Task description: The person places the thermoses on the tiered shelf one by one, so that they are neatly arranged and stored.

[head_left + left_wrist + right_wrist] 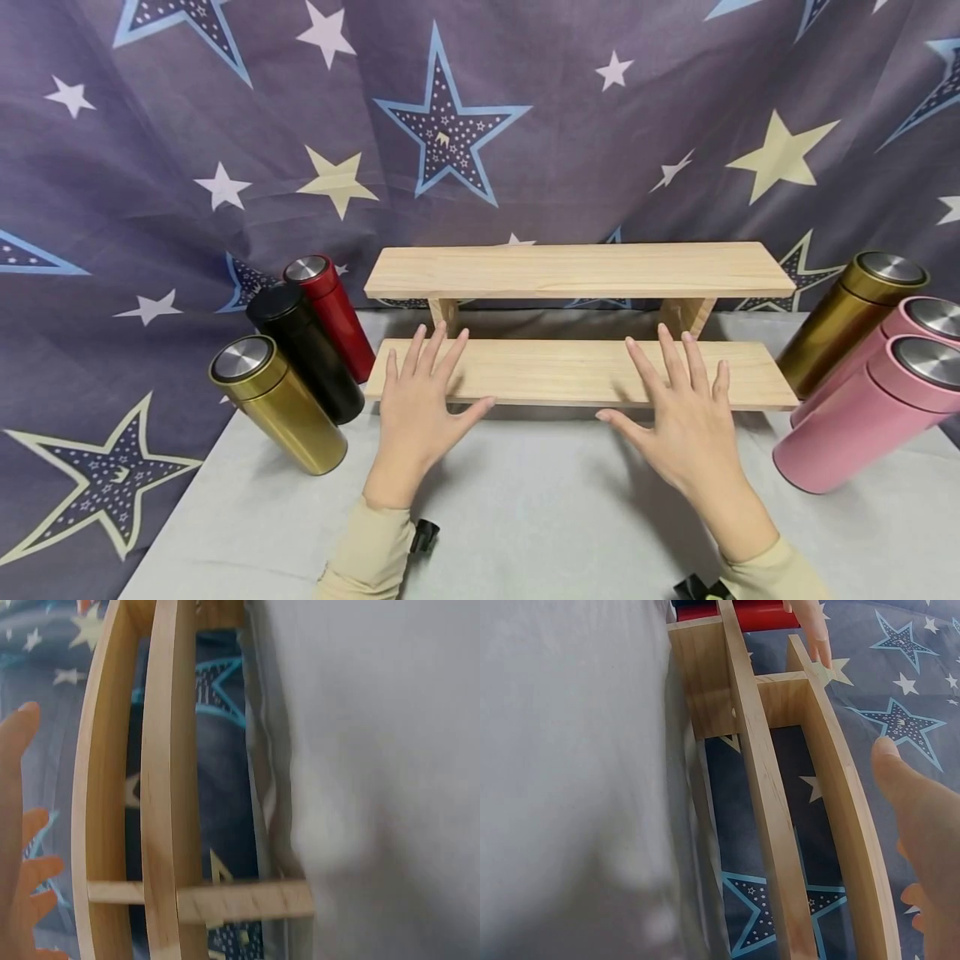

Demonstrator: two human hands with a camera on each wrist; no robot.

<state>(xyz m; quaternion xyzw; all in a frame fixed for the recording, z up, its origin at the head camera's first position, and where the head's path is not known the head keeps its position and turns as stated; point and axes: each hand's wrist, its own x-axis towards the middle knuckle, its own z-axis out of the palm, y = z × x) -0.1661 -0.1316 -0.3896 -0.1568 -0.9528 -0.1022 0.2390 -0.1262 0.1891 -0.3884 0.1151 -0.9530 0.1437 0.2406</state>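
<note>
Both hands are held palm down with fingers spread, holding nothing. In the head view my left hand (422, 412) overlaps the left front of a two-tier wooden shelf (555, 371), thumb pointing inward. My right hand (686, 421) overlaps the shelf's right front in the same way. Shadows of both hands fall on the cloth below. In the left wrist view the left fingers (41, 866) show at the left edge beside the shelf boards (161, 787). The right wrist view has the right thumb (907, 780) beside the upper board (847, 817).
Left of the shelf stand a gold bottle (281, 408), a black bottle (307, 354) and a red bottle (333, 321). To its right are another gold bottle (847, 325) and two pink bottles (855, 425). A star-patterned curtain (562, 158) hangs behind the cloth-covered table (525, 517).
</note>
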